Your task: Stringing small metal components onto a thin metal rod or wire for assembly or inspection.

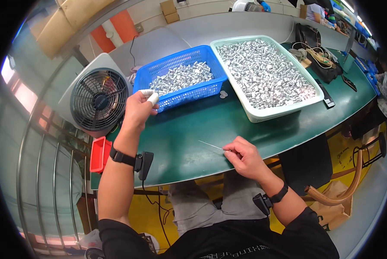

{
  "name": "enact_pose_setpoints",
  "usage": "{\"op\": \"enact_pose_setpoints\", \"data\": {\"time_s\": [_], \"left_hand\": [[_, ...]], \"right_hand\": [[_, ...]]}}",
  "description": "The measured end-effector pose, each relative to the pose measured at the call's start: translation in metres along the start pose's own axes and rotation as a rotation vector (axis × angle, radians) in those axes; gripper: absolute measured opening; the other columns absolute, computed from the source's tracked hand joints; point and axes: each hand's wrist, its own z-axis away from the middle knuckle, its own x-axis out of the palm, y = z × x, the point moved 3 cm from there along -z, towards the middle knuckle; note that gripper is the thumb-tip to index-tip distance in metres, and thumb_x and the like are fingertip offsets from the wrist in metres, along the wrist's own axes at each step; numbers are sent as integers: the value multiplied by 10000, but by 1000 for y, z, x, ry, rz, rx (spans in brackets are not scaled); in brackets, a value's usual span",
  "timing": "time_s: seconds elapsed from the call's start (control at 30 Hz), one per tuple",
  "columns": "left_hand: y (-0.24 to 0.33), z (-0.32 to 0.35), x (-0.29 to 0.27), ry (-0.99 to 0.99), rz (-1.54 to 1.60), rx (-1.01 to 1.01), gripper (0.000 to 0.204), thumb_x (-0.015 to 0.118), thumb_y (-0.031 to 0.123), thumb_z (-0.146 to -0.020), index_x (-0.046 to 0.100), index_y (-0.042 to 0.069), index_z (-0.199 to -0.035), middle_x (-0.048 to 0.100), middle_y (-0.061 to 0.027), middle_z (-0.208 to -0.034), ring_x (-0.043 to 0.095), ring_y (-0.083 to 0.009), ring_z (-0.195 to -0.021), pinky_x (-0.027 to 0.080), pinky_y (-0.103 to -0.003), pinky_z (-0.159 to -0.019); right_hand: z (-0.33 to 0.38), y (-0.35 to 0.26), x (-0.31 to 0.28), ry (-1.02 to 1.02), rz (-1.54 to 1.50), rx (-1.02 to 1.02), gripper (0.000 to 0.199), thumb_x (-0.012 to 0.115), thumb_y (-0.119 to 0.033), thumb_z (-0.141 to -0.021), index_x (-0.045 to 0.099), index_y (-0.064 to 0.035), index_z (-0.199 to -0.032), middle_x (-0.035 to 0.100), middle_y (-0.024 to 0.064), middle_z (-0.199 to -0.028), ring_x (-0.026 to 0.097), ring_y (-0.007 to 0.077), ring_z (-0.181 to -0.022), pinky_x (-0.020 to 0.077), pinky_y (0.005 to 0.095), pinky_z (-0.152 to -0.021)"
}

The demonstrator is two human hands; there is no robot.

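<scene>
Left of the blue basket (193,96) stands a fan (83,101), its grille facing the person, presumably for cooling; nearer than the basket, below the fan, sits a red bin (97,155). The left hand (142,105) is at the basket's near left corner, fingers curled, two tips wrapped in white; whether they grip a part or the rim cannot be told. The basket holds a heap of small metal parts (180,78), its open top probably set within easy reach. In front of the basket, toward the right, a thin rod (210,145) slants over the worktop (172,149), its end pinched by the right hand (244,159), fingertips together, likely leaving its length free. Right of the basket, a pale tub (284,111) holds more such parts.
</scene>
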Motion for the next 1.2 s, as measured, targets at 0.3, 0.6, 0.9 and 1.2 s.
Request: {"op": "enact_pose_setpoints", "data": {"time_s": [0.3,0.6,0.9,1.2], "left_hand": [[22,-54,34,138,-163,89,353,695,122,-877,602,-25,-1185,663,-143,-1082,652,-174,-843,549,-286,-625],[108,-5,155,-217,-456,731,389,706,106,-850,603,35,-1219,664,-122,-1100,636,-201,-840,526,-325,-751],[115,-18,265,-599,-742,1027,274,682,49,-800,671,18,-1072,666,-194,-966,655,-331,-868,521,-386,-783],[110,-15,270,-672,-722,821,243,651,32,-783,665,57,-1025,687,-188,-903,651,-385,-926,526,-446,-810]], "right_hand": [[-2,5,0,10,-6,-58,99,644,-52,-869,671,-10,-955,547,80,-799,554,196,-665,446,304,-593],[0,6,0,17,17,-74,71,703,-40,-821,687,-38,-890,560,85,-839,583,233,-711,470,326,-617],[5,11,4,-10,5,-137,101,742,-37,-782,701,-55,-871,563,89,-861,590,271,-736,481,345,-636],[5,11,5,-62,24,-103,86,726,-46,-795,698,-44,-877,599,83,-862,619,283,-759,496,364,-650]]}}
